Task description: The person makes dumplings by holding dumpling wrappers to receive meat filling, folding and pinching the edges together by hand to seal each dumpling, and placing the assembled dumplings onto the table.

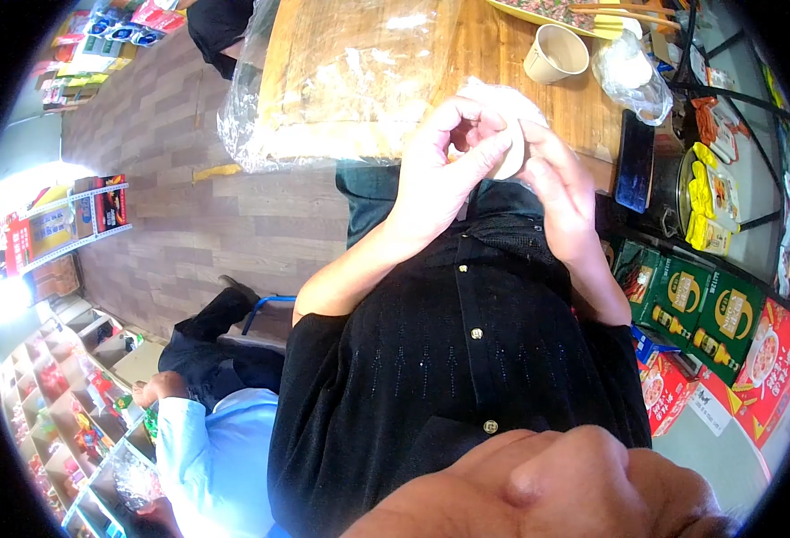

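Note:
Both of my hands are raised together over the near edge of the wooden table. Between them is a thin, pale dough wrapper [512, 156], seen nearly edge-on and slightly curved. My left hand [441, 166] pinches one side of it with thumb and forefinger. On its other side, the fingers of my right hand [558, 177] are closed against it. Just beyond my fingertips lies something white and glossy [525, 103], partly hidden by them; I cannot make out what it is. Whether the wrapper holds any filling does not show.
Clear plastic sheeting [323, 99] covers part of the wooden table [583, 117]. A paper cup [556, 54], a yellow-rimmed dish [520, 13] of minced filling with chopsticks [628, 11], and a plastic bag [632, 76] stand at the right. A seated person [224, 448] is at left.

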### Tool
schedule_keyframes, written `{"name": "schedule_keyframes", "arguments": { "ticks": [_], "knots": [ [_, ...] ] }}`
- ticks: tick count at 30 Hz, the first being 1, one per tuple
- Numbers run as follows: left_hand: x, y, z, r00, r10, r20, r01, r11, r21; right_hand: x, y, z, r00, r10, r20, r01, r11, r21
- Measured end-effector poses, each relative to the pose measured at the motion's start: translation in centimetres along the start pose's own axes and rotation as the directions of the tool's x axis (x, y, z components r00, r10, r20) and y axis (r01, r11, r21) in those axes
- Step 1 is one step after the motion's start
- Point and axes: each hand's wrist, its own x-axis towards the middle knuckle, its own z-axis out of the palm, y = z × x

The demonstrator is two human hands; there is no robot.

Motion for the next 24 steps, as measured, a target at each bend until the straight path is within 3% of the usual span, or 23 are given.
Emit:
{"name": "schedule_keyframes", "arguments": {
  "ticks": [2, 7, 12, 24],
  "knots": [
    [-0.1, 0.1, -0.2, 1.0, 0.004, 0.025, -0.004, 0.999, 0.037, -0.3, 0.7, 0.0, 0.991, 0.13, 0.001, -0.115, 0.876, 0.469],
    [-0.2, 0.5, -0.4, 0.997, 0.005, 0.083, -0.012, 0.997, 0.077, -0.4, 0.6, -0.4, 0.992, 0.107, 0.06, -0.123, 0.895, 0.43],
    [-0.3, 0.9, -0.9, 0.981, 0.124, 0.152, -0.161, 0.953, 0.257, -0.2, 0.1, -0.2, 0.994, 0.088, 0.061, -0.105, 0.897, 0.429],
    [-0.7, 1.2, -0.6, 0.976, 0.169, 0.137, -0.204, 0.928, 0.311, -0.2, 0.0, -0.1, 0.998, 0.046, 0.045, -0.059, 0.931, 0.361]
  ]
}}
